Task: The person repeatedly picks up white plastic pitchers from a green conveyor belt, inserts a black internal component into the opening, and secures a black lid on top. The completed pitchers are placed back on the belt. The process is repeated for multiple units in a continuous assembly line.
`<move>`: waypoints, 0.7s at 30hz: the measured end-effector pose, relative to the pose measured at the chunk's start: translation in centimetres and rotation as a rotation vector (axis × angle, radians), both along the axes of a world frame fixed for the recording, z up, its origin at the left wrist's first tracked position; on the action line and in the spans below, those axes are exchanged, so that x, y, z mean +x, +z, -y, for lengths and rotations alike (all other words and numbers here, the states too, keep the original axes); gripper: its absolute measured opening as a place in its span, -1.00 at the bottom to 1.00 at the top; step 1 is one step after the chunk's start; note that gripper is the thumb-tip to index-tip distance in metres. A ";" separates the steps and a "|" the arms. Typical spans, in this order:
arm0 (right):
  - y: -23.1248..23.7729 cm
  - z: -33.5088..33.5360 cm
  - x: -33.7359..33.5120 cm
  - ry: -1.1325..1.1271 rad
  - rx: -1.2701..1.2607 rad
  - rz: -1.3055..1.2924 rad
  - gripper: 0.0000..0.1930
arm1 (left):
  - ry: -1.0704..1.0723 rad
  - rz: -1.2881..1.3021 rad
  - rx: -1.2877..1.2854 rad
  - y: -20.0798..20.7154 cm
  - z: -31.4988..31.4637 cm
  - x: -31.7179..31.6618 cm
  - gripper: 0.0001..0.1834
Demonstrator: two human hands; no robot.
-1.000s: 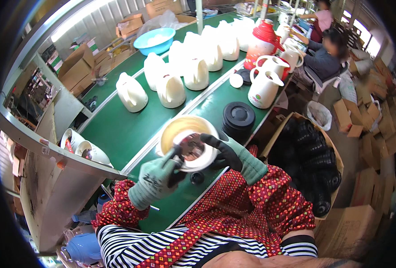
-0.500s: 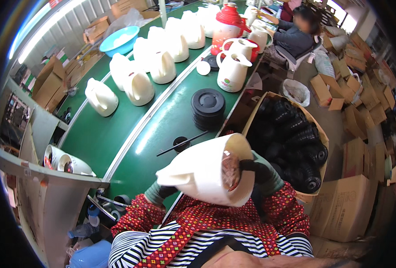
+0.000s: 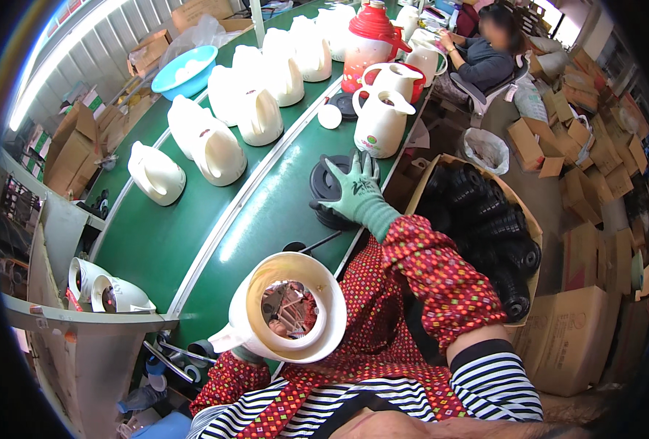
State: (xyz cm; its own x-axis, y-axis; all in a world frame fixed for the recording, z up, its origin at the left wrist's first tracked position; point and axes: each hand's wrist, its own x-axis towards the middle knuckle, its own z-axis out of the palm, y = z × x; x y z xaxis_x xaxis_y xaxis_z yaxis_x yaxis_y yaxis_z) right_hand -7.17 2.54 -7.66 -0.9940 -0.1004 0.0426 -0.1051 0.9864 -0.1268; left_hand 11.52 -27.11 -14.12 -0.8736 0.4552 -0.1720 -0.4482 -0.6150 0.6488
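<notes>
A white vacuum jug (image 3: 238,307) is tipped so that its wide round open end faces up, showing a shiny mirrored liner (image 3: 289,309) inside. My left hand (image 3: 248,355), in a glove, holds the jug from its lower left side; its fingers are hidden behind it. My right hand (image 3: 355,189), in a pale green glove with dark fingertips, is spread over a stack of black round bases (image 3: 326,179), fingers apart and touching the top one. Beside the jug, a thin black rod (image 3: 323,242) lies across a small dark cup (image 3: 293,246).
Several white jugs (image 3: 219,157) line the green bench (image 3: 149,245). Ahead stand a white jug with a printed motif (image 3: 380,126) and a red-topped flask (image 3: 370,44). At right, a carton (image 3: 535,219) holds black parts (image 3: 478,219). A person (image 3: 485,62) sits farther off.
My right hand has left the jug and reached forward to the black stack. The jug has come down to the left, its open end turned from the right to face up.
</notes>
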 end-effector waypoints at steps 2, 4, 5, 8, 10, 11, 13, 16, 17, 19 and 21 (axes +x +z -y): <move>-1.5 -0.3 -2.4 -0.019 0.013 0.095 0.12 | 0.013 0.000 0.021 -0.3 -0.1 -0.2 -0.34; -2.2 -0.4 -3.1 -0.019 -0.015 0.105 0.02 | 0.024 0.024 0.043 0.2 -0.1 0.2 -0.34; -2.5 -0.6 -3.4 -0.023 -0.040 0.075 -0.01 | 0.029 0.023 0.048 0.4 -0.1 0.1 -0.34; -2.3 -0.6 -1.8 -0.058 -0.089 -0.108 -0.11 | 0.056 -0.077 -0.092 -0.3 -0.1 -0.1 -0.35; -1.2 -1.0 1.1 0.062 -0.401 -0.196 -0.12 | 0.089 -0.215 -0.370 -1.4 0.3 0.0 -0.37; -0.2 -1.3 3.4 0.163 -0.565 -0.262 -0.13 | 0.082 -0.209 -0.364 -0.7 0.2 0.0 -0.37; 1.4 -1.9 8.7 0.306 -0.739 -0.191 -0.10 | 0.054 -0.179 -0.310 -0.1 -0.2 -0.1 -0.37; 3.3 -2.2 15.2 0.337 -0.874 -0.095 0.02 | -0.010 -0.174 -0.293 2.0 -2.0 -0.2 -0.36; 3.3 -2.3 16.5 0.326 -0.891 -0.086 0.02 | -0.037 -0.176 -0.289 2.5 -2.6 -0.3 -0.36; 3.2 -2.6 18.4 0.314 -0.938 -0.089 0.02 | -0.093 -0.187 -0.284 3.6 -4.1 -0.7 -0.36; 3.1 -3.3 20.0 0.291 -1.019 -0.081 0.01 | -0.153 -0.184 -0.276 4.5 -5.6 -0.8 -0.36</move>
State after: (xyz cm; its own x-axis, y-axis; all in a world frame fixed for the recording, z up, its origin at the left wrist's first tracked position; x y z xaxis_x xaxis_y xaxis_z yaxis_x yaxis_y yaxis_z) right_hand 12.80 5.86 -4.52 -0.9279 -0.2132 0.3058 -0.3650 0.3540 -0.8611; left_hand 10.76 -21.53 -9.66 -0.8268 0.5412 -0.1529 -0.3820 -0.3408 0.8590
